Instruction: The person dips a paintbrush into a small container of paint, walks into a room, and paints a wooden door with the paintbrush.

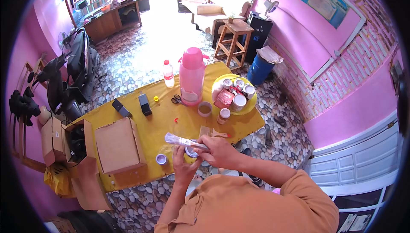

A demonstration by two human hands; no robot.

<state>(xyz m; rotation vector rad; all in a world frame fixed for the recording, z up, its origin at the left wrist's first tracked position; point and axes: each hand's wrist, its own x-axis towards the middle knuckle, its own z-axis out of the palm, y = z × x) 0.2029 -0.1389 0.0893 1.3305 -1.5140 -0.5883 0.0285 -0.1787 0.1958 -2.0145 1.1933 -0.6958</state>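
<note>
At lower centre, the right hand (218, 152) clasps a brush (187, 142), bristles (171, 138) seemingly already coated; the left hand (183, 169) is wrapped around an opened jar (191, 151).

The right-hand grip (218, 151) holds a paint brush (181, 141) with pale purple hairs; the left-hand grip (184, 166) is just under the brush, next to a small jar (191, 152), but I can't tell if it holds the jar; a little purple pot (161, 159) sits on the yellow table (160, 124), near a big brown box (120, 145); farther back stand a tall pink flask (192, 77) and a bottle (168, 76) with a red cap; scissors (177, 100) lie by the flask; a yellow tray (249, 108) holds white-lidded jars (239, 101).
</note>
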